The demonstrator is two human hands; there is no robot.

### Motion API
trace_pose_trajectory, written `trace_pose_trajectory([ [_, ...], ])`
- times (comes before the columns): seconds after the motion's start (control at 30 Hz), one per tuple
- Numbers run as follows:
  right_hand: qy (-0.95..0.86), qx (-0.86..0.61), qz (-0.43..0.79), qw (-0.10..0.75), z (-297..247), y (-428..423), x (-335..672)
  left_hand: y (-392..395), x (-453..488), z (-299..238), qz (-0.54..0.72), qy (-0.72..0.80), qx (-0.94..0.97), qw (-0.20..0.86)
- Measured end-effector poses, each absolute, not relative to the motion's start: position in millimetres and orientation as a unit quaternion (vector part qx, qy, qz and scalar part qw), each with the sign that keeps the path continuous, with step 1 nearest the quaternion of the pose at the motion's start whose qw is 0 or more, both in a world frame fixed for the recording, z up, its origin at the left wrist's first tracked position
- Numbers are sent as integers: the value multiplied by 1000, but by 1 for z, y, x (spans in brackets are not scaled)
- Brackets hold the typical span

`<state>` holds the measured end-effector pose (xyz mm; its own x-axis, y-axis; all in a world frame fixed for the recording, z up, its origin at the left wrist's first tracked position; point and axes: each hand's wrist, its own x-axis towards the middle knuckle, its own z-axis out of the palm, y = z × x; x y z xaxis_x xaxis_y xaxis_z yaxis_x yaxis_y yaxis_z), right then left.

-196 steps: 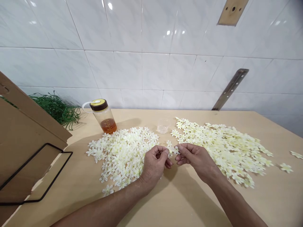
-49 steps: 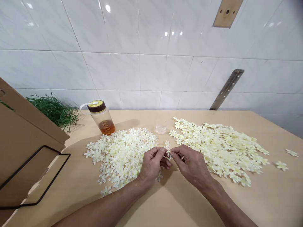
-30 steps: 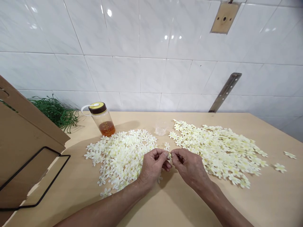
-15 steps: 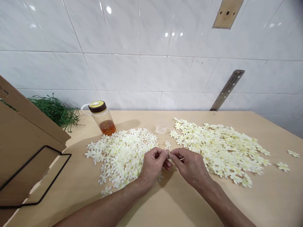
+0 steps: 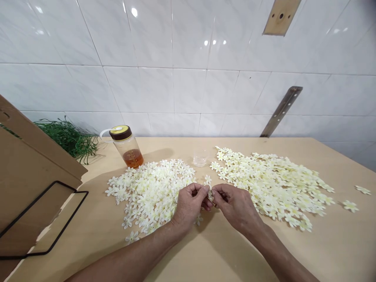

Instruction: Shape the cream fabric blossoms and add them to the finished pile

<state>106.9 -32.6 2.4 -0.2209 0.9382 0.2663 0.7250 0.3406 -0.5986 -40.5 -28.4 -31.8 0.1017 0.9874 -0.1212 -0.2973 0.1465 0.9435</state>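
Note:
Between two heaps of artificial flowers, my hands meet close together above the table. My left hand is closed, its thumb and fingers pinching a small white flower, mostly hidden by the fingers. My right hand is closed too, thumb and forefinger pinched at the flower's right side. A dense heap of white flowers lies beside and partly behind my left hand. To the right spreads a wider, yellower heap of flowers. A loose flower lies just beyond my fingertips.
A small clear cup stands behind my hands. Left of it is a bottle of amber liquid. Green artificial stems, a cardboard box and a black wire frame occupy the left. Loose flowers lie far right.
The fingertips of my right hand have drawn slightly to the right, away from the left ones, and more of the white flower shows between them. The heaps look the same.

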Motion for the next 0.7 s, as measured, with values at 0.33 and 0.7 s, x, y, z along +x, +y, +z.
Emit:
trace_pose_trajectory([
  [0.33,-731,-554,224,329,-2,-31,108,-28,-40,-29,514,445,396,617],
  [0.7,-730,-537,238,351,1,-31,109,-26,-40,-36,531,445,403,598],
])
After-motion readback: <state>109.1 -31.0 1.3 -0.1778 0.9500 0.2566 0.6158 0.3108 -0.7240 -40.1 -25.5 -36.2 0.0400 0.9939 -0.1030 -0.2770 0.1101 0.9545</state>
